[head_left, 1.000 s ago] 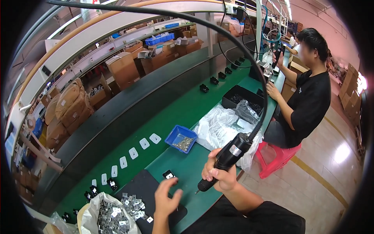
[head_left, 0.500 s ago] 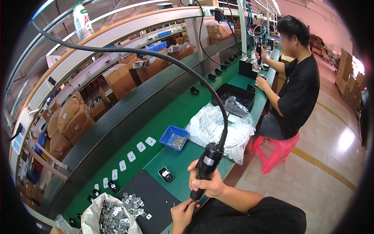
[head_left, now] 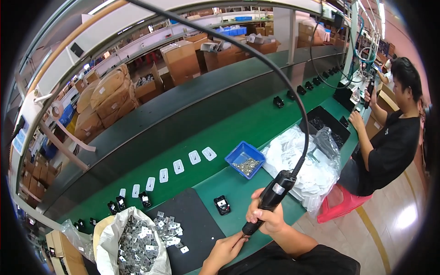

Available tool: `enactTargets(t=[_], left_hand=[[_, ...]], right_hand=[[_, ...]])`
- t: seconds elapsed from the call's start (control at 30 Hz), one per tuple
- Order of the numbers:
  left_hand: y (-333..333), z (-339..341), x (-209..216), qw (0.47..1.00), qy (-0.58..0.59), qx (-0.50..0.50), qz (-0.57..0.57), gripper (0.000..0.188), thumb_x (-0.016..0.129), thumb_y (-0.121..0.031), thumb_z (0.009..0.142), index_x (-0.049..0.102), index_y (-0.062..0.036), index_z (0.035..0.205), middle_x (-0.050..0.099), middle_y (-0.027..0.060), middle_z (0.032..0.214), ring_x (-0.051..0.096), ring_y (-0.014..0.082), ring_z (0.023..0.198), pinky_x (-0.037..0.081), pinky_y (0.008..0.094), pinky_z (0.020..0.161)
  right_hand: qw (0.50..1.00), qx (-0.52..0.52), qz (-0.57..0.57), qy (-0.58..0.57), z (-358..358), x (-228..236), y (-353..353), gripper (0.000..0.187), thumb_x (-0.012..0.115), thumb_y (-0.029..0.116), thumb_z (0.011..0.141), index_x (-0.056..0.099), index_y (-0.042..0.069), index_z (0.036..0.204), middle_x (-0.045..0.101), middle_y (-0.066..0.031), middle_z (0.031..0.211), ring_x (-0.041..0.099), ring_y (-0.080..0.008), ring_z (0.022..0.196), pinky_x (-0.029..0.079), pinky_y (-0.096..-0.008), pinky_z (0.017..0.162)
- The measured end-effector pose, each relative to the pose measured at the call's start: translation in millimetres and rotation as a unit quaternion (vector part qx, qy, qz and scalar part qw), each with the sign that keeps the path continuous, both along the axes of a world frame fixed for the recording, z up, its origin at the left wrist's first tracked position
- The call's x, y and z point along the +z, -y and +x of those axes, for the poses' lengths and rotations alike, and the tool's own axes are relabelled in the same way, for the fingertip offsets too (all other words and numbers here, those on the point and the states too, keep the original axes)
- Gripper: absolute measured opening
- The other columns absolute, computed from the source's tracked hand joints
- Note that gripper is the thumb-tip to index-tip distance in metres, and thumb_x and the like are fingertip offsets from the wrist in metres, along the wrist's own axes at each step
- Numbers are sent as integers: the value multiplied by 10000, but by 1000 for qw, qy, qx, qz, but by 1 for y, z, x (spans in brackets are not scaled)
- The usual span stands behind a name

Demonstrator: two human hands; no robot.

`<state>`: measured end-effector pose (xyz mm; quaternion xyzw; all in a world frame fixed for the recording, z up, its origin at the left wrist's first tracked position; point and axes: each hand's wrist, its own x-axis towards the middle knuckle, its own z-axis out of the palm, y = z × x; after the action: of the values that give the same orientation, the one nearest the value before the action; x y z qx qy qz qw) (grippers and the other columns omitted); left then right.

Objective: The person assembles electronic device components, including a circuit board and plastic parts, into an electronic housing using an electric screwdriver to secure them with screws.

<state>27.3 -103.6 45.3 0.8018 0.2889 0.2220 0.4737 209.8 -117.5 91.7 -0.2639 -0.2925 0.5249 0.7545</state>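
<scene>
My right hand [head_left: 269, 217] is wrapped round a black corded electric screwdriver [head_left: 276, 191], its tip slanting down to the left. Thumb and fingers of my left hand [head_left: 225, 251] are pinched together right at that tip, near the bench's front edge. Whatever they hold there is hidden. Left of the screwdriver, a small black housing with a light piece inside [head_left: 222, 205] lies on the green bench, apart from both hands. A dark mat [head_left: 195, 213] lies beyond my left hand, with small metal plates [head_left: 168, 229] heaped on its left part.
A white sack [head_left: 104, 245] full of metal plates stands at the near left. A blue bin [head_left: 233, 158] of small metal pieces and a clear bag of white parts [head_left: 286, 149] sit farther right. White trays [head_left: 178, 167] line the green belt. A co-worker [head_left: 389, 133] sits at right.
The view has swung, so the bench and co-worker appear farther right in the picture. Both hands stay together at the screwdriver's tip, with the right still gripping the tool.
</scene>
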Motion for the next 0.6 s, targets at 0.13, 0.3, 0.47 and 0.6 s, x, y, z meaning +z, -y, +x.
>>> enactTargets(t=[0.13,0.3,0.47,0.6], left_hand=[[-20,12,-4,1000,11,-17,7,278,616,-83,895,617,-22,1166,716,95,922,715,232,812,572,304,715],[-38,18,-13,998,-12,-8,57,179,659,-100,863,694,-61,1033,716,64,823,707,217,705,566,297,642],[-43,17,-17,999,-38,16,36,197,720,-145,817,703,-77,1001,704,77,773,690,235,640,554,306,592],[-48,18,-21,995,-12,39,89,215,723,-108,806,687,-46,1008,671,107,721,666,254,592,534,333,549]], right_hand=[[1000,-18,-12,-2,9,-4,-16,435,657,60,779,436,19,1151,509,-74,672,527,-169,569,461,-346,576],[999,1,-43,15,16,-9,-31,434,652,32,782,436,19,1158,510,-78,675,524,-173,577,458,-354,586],[998,50,-30,-13,18,-11,-40,450,690,-11,786,460,-5,1172,589,-83,752,567,-145,668,465,-287,628],[997,48,-40,40,18,-13,-50,465,700,48,794,436,27,1177,522,-65,690,530,-166,588,452,-343,595]])
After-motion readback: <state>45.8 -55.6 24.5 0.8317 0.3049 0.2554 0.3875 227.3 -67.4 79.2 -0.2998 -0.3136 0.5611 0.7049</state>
